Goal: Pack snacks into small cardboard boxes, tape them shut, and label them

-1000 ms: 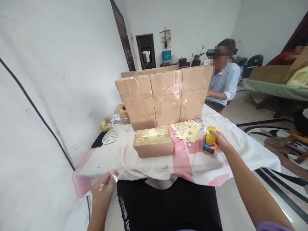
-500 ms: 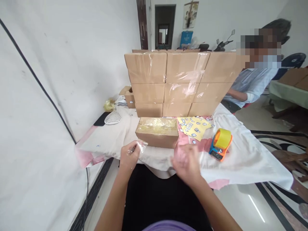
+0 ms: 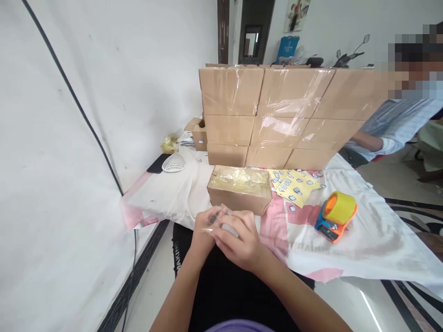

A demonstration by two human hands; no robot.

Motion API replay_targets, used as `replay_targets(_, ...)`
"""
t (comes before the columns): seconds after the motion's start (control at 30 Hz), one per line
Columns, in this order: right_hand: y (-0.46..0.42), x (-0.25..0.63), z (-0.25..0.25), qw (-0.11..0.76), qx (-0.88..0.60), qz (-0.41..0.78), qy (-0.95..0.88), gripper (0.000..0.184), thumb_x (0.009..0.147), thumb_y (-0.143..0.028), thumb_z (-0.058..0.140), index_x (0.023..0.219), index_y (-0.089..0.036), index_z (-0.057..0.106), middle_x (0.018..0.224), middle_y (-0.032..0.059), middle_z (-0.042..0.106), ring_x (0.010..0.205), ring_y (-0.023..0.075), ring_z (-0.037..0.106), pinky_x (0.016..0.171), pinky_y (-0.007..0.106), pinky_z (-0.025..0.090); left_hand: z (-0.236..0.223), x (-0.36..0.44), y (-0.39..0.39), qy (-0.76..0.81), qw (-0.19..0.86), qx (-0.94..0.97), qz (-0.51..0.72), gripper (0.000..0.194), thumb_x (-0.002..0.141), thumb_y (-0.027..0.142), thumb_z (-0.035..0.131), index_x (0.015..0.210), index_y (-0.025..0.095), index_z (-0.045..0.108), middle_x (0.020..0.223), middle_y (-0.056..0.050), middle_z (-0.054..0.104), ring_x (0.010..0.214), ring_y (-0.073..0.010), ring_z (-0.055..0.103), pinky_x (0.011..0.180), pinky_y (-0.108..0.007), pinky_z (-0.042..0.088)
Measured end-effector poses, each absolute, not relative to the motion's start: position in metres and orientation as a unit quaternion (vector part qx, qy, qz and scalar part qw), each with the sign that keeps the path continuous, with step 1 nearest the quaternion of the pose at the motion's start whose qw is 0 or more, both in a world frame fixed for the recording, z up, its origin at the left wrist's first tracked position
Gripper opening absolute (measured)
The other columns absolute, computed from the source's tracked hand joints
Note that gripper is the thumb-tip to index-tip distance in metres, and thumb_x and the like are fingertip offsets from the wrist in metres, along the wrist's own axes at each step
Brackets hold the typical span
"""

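Between my two hands is a small clear plastic bag (image 3: 215, 218) with something small and dark in it, too small to name. My left hand (image 3: 202, 235) is closed on one side of it. The fingertips of my right hand (image 3: 242, 240) are pinched at the bag's other side, against the left fingers. Just beyond the hands, a cardboard box (image 3: 239, 199) with yellowish tape over its top lies on the cloth-covered table. Yellow printed paper sheets (image 3: 296, 189) lie right of the box, and an orange and blue tape dispenser (image 3: 335, 216) with a yellow roll is farther right.
Stacked cardboard boxes (image 3: 277, 117) wrapped in clear film stand behind the single box. A white perforated shell (image 3: 174, 163), a black flat object (image 3: 157, 163) and a small open carton (image 3: 200, 136) are at the left. A person in a light shirt (image 3: 398, 122) sits at the right.
My right hand has moved left to meet the left hand at the bag. The view has swung a little, so the table things appear farther right.
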State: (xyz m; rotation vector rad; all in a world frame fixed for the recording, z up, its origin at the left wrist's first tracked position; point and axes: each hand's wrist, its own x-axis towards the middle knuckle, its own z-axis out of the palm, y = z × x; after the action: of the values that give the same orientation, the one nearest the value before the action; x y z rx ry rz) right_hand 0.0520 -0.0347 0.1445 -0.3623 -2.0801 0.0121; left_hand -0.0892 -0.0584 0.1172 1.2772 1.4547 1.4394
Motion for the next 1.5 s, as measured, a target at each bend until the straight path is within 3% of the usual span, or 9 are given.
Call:
replay_targets(0.23, 0.001, 0.065, 0.164, 0.619, -0.253, 0.285, -0.687, 0.008, 0.096, -0.018, 0.06, 0.094, -0.025, 0.064, 0.09, 0.0029, 0.062, 0.087, 0.0193, 0.061, 0.077, 0.036, 0.052, 0.111, -0.077, -0.057, 0.601, 0.314, 0.488, 0.549, 0.037, 0.092, 0.046, 0.058, 0.074, 0.017, 0.071, 0.058, 0.003, 0.053, 0.057, -0.0112, 0.042, 0.057, -0.025, 0.032)
replay_targets(0.4, 0.015, 0.068, 0.159, 0.611, -0.303, 0.438, -0.586, 0.009, 0.098, -0.031, 0.062, 0.091, -0.024, 0.063, 0.08, -0.0001, 0.064, 0.078, 0.0177, 0.065, 0.075, 0.033, 0.054, 0.108, -0.073, -0.053, 0.593, 0.344, 0.484, 0.545, 0.038, 0.092, 0.048, 0.059, 0.074, 0.018, 0.073, 0.056, 0.003, 0.049, 0.055, -0.0109, 0.038, 0.056, -0.025, 0.03)
replay_targets(0.57, 0.02, 0.07, 0.15, 0.645, -0.304, 0.432, -0.552, 0.008, 0.098, -0.029, 0.063, 0.092, -0.024, 0.062, 0.077, -0.0015, 0.063, 0.074, 0.0165, 0.066, 0.076, 0.033, 0.055, 0.103, -0.068, -0.047, 0.577, 0.404, 0.473, 0.529, 0.038, 0.09, 0.05, 0.061, 0.075, 0.017, 0.074, 0.053, 0.004, 0.042, 0.053, -0.0105, 0.033, 0.053, -0.026, 0.026)
replay_targets(0.93, 0.033, 0.064, 0.148, 0.685, -0.325, 0.302, -0.577, 0.002, 0.097, -0.022, 0.062, 0.096, -0.023, 0.063, 0.077, -0.0019, 0.064, 0.067, 0.0131, 0.064, 0.063, 0.027, 0.055, 0.106, -0.06, -0.044, 0.558, 0.465, 0.458, 0.513, 0.04, 0.092, 0.05, 0.06, 0.079, 0.015, 0.076, 0.056, 0.003, 0.046, 0.054, -0.0094, 0.032, 0.053, -0.025, 0.026)
replay_targets(1.17, 0.05, 0.073, 0.155, 0.729, -0.346, 0.26, -0.53, 0.006, 0.094, -0.025, 0.066, 0.091, -0.022, 0.062, 0.072, -0.0029, 0.061, 0.06, 0.0123, 0.059, 0.057, 0.026, 0.052, 0.095, -0.073, -0.029, 0.576, 0.465, 0.392, 0.546, 0.048, 0.094, 0.055, 0.055, 0.11, 0.014, 0.076, 0.054, 0.006, 0.038, 0.053, -0.0101, 0.034, 0.051, -0.024, 0.027)
replay_targets(1.23, 0.053, 0.083, 0.161, 0.754, -0.359, 0.233, -0.499, 0.01, 0.092, -0.027, 0.069, 0.089, -0.022, 0.061, 0.072, -0.0033, 0.058, 0.062, 0.0122, 0.057, 0.059, 0.026, 0.051, 0.091, -0.085, -0.026, 0.6, 0.433, 0.359, 0.569, 0.05, 0.095, 0.056, 0.053, 0.109, 0.013, 0.076, 0.053, 0.006, 0.037, 0.052, -0.0106, 0.036, 0.051, -0.024, 0.029)
replay_targets(1.3, 0.052, 0.091, 0.166, 0.706, -0.372, 0.282, -0.533, 0.011, 0.091, -0.028, 0.07, 0.088, -0.022, 0.062, 0.072, -0.003, 0.058, 0.062, 0.0116, 0.055, 0.057, 0.024, 0.048, 0.087, -0.096, -0.024, 0.611, 0.407, 0.349, 0.582, 0.049, 0.095, 0.055, 0.052, 0.102, 0.014, 0.077, 0.051, 0.006, 0.036, 0.052, -0.0106, 0.037, 0.052, -0.023, 0.03)
replay_targets(1.43, 0.038, 0.083, 0.16, 0.421, -0.349, 0.528, -0.65, 0.011, 0.096, -0.029, 0.064, 0.088, -0.021, 0.064, 0.067, -0.0037, 0.058, 0.057, 0.0102, 0.054, 0.052, 0.021, 0.042, 0.085, -0.097, -0.022, 0.593, 0.435, 0.385, 0.557, 0.043, 0.092, 0.053, 0.058, 0.091, 0.015, 0.077, 0.051, 0.005, 0.042, 0.051, -0.0102, 0.039, 0.051, -0.023, 0.031)
replay_targets(1.5, 0.03, 0.07, 0.15, 0.353, -0.353, 0.557, -0.664, 0.012, 0.098, -0.028, 0.059, 0.088, -0.022, 0.062, 0.068, -0.0042, 0.057, 0.061, 0.0103, 0.054, 0.056, 0.021, 0.042, 0.085, -0.092, -0.021, 0.568, 0.456, 0.42, 0.541, 0.04, 0.09, 0.05, 0.061, 0.081, 0.014, 0.076, 0.055, 0.002, 0.051, 0.053, -0.0101, 0.042, 0.052, -0.023, 0.032)
